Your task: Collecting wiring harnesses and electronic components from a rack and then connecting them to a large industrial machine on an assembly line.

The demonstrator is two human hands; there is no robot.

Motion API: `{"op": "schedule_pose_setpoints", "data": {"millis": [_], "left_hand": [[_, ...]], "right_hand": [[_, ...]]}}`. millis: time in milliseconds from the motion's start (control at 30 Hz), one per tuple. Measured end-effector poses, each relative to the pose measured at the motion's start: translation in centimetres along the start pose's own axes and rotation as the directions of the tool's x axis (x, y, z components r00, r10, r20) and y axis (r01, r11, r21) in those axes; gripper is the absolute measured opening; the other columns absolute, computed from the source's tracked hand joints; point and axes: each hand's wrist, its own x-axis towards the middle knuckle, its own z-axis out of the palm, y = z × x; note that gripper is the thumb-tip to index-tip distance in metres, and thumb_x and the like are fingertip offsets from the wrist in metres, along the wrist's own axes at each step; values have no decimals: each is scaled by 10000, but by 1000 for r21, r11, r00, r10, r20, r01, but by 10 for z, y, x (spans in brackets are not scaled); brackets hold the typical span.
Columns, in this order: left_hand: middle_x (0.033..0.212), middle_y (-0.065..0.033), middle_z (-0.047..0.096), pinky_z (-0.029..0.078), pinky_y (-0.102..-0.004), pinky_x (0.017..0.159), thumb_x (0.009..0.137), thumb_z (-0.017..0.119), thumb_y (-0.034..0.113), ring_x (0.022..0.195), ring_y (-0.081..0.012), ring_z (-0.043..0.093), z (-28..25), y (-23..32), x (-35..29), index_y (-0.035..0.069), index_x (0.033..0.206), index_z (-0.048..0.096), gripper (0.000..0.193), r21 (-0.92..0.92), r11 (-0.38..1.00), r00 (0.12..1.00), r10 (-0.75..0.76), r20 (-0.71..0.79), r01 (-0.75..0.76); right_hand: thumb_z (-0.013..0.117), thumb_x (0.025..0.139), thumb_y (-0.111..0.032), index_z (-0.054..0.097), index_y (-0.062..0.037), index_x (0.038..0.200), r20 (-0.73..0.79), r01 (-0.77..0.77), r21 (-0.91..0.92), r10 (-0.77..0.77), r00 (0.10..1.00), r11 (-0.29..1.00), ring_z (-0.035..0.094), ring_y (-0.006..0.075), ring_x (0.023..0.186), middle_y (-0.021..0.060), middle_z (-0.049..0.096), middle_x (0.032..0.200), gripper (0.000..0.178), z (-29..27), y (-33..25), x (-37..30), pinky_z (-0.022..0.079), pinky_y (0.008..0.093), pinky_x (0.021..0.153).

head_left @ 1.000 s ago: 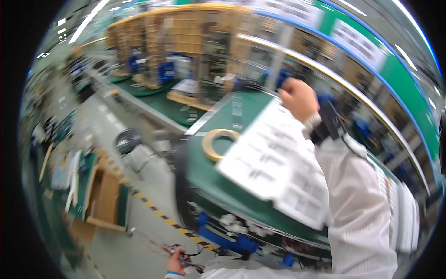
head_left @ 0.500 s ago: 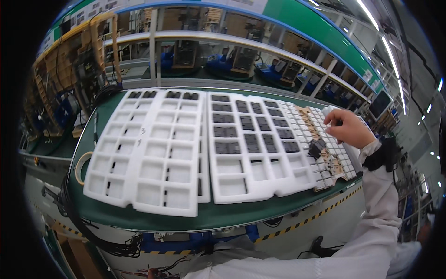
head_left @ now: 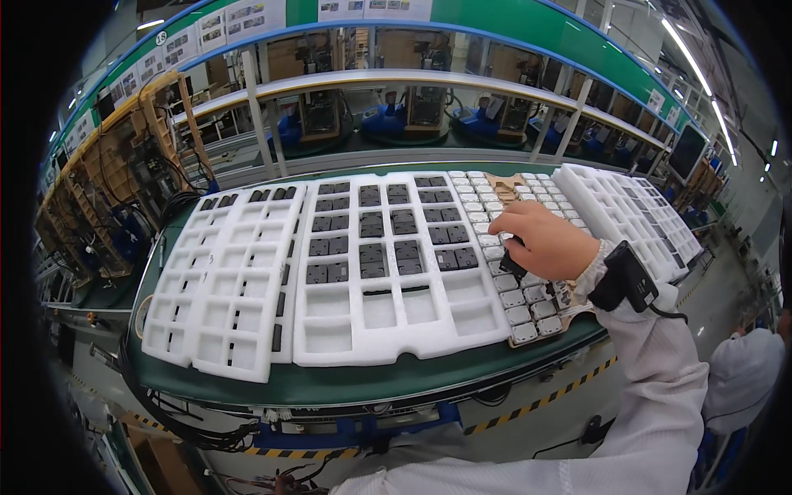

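Note:
My right hand [head_left: 549, 243] reaches over a tan board [head_left: 505, 188] that holds rows of small white blocks [head_left: 517, 315]. Its fingers are closed on a small black square part [head_left: 512, 262] that shows beneath them; the grip is partly hidden. Left of this board lies a white foam tray [head_left: 404, 334] with several black square parts [head_left: 373, 260] in its upper pockets, while its front pockets hold none. A second white foam tray [head_left: 210, 285], stacked on another, sits further left with dark parts along its far edge. I cannot make out my left hand.
More white foam trays [head_left: 606, 214] stand at the right end of the green table [head_left: 280, 392]. A black device with a cable [head_left: 631, 276] is strapped to my right wrist. Behind runs a shelved workstation [head_left: 396, 78]. Another person's white sleeve [head_left: 742, 375] shows at lower right.
My view has turned right, so the trays appear further left. My right hand has come down from above the board's far right side, onto the black part.

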Motion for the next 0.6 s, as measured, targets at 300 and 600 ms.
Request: {"op": "schedule_pose_setpoints", "data": {"millis": [300,600], "left_hand": [[1133,-117,579,491,-398,850,997,505,279,993,-255,584,-9,-22,-5,6,1257,523,378,-5,989,987,145,71,-145],[1064,-117,599,500,-434,779,975,505,472,910,-273,583,-17,-33,17,52,1226,563,493,-241,970,999,48,10,-44]], "right_hand": [[664,875,-344,602,-12,1157,67,-67,-8,67,995,998,469,362,1166,185,542,1190,440,6,10,4,400,410,1010],[727,838,-305,534,-46,1282,162,-35,143,12,987,989,454,327,1234,176,501,1288,549,-2,21,1,363,371,1062]]}}
